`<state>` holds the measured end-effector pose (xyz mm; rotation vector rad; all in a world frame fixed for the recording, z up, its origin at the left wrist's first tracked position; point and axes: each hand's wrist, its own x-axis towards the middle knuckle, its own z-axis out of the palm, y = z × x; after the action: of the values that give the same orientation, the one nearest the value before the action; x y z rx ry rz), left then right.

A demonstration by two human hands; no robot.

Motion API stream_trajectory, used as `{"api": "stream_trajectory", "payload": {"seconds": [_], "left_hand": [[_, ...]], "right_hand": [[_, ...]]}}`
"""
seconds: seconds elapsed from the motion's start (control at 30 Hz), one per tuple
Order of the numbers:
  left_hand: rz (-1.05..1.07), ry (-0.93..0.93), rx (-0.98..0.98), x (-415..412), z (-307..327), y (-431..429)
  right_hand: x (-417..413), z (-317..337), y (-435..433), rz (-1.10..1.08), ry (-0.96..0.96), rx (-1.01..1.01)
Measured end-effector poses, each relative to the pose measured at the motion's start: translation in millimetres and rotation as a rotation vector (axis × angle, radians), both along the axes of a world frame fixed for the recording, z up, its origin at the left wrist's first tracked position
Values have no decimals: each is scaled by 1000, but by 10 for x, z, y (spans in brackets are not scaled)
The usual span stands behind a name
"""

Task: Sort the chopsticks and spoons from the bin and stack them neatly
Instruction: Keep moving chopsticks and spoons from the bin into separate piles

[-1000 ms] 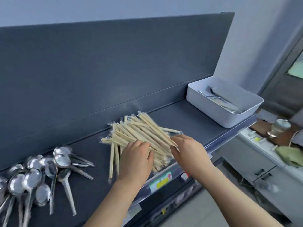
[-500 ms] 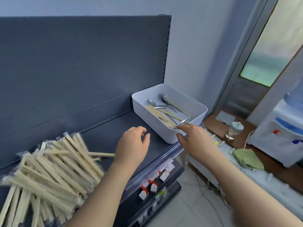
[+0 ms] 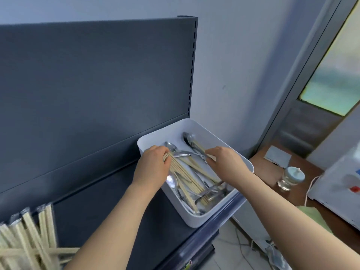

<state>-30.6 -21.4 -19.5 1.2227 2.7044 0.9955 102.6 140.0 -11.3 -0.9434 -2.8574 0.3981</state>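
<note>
bin [image 3: 194,221], white, is sitting at the right end of the dark shelf [image 3: 109,201], carrying chopsticks [image 3: 188,179] and spoons [image 3: 171,147] mixed together; left hand [image 3: 153,166] is gripping one end of a chopstick bundle, fingers curling round it; right hand [image 3: 228,162] is hovering over crossed spoon handles, fingers and thumb close, grip unclear; wrapped chopsticks [image 3: 29,240] are lying heaped at shelf's left

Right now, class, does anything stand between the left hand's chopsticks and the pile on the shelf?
The white bin wall, and spoon handles crossing the chopsticks near their lower ends. Nothing else visible.
</note>
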Motion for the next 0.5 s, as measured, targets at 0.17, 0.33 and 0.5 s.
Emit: {"api": "stream_trajectory", "payload": {"seconds": [0.17,0.33,0.5], "left_hand": [[89,-44,4,-236,-73,227],[247,-73,42,-293,-173,300],[356,-68,34,-202,-235,359]], "right_hand": [[-423,-143,383,94,-63,-102],[-886,-374,675,205,-197,-210],[-1123,-562,806,353,-344,-187]]}}
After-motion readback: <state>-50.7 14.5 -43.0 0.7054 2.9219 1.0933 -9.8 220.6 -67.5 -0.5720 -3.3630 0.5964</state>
